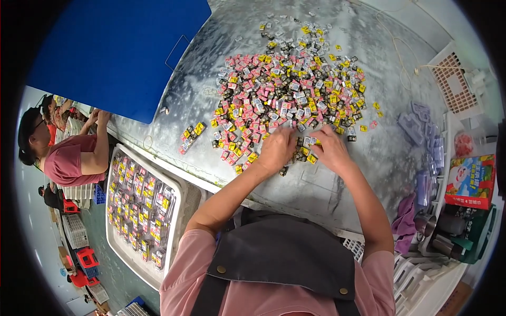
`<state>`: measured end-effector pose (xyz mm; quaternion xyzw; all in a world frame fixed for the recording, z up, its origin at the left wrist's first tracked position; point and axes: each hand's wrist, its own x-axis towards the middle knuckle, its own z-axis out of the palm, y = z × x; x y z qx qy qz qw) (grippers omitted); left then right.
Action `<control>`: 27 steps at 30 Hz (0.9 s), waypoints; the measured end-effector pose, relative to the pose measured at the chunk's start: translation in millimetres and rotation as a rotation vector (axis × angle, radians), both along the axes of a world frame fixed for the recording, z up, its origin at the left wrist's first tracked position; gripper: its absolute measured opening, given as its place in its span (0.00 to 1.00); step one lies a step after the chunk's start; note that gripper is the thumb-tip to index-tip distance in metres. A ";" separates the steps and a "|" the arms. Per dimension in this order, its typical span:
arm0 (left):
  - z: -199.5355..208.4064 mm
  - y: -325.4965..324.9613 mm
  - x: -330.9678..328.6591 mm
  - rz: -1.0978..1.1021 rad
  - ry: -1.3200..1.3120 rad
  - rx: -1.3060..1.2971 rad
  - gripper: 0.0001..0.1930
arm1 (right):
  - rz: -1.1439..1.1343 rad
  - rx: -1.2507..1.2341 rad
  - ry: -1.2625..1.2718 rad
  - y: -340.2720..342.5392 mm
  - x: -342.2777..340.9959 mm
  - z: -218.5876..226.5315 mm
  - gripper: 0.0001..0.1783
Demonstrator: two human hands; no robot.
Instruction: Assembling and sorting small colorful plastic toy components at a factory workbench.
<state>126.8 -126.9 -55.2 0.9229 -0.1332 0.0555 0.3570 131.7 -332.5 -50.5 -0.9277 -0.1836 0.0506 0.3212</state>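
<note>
A large heap of small rectangular packets or blocks (290, 95) in pink, yellow, black and white lies spread on the metal-topped table (379, 174). At its near edge my left hand (278, 149) has its fingers bent inward among the pieces; what lies under the fingertips is hidden. Just to the right, my right hand (332, 149) is curled, its thumb and fingertips closed on a small block at the heap's edge. Between the two hands sit several yellow, black and white blocks (304, 150) close together.
A short row of blocks (192, 137) lies apart at the left. A white crate (174, 205) holding filled clear trays stands lower left, near a seated co-worker (79, 152). A blue board (121, 52) covers the far left. Clear plastic pieces (421, 137) and a purple cloth (405, 224) lie right.
</note>
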 end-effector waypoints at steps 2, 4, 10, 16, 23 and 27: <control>1.4 -2.6 12.2 0.038 -0.012 -0.005 0.10 | -0.020 0.005 0.037 -0.3 -0.9 1.4 0.19; 1.1 -5.7 25.9 0.121 0.002 0.054 0.10 | -0.023 -0.022 0.008 5.9 -2.1 5.4 0.19; -0.4 -2.8 32.5 0.108 -0.073 0.085 0.10 | -0.017 -0.012 -0.064 6.2 -3.1 0.2 0.18; -3.1 14.7 13.5 0.022 -0.004 0.006 0.11 | -0.019 0.021 -0.078 3.8 -4.7 -2.2 0.18; 8.0 21.5 -12.5 0.052 0.010 0.171 0.10 | -0.013 0.045 -0.095 -0.5 -4.3 -5.4 0.18; 6.0 23.6 -13.1 -0.101 -0.174 0.225 0.10 | -0.007 0.040 -0.095 0.8 -5.1 -3.8 0.18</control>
